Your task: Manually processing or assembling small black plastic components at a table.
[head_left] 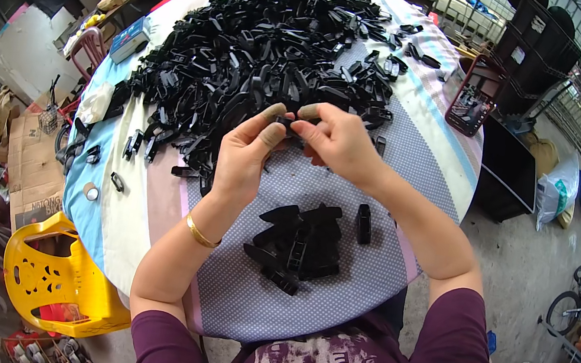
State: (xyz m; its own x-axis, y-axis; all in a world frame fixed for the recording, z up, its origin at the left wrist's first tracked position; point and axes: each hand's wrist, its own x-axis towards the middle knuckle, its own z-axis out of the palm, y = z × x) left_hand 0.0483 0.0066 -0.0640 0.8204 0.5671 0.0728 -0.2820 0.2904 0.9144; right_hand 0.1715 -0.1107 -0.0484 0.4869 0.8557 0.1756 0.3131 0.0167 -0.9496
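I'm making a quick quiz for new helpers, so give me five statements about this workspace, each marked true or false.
1. The left hand and right hand meet at a small black part. True.
2. The yellow chair stands to the right of the table. False: it is to the left.
3. A gold-coloured bracelet is on the left wrist. True.
4. The large black pile lies on the floor. False: it lies on the cloth-covered table.
5. A phone with a lit screen is at the table's right side. True.
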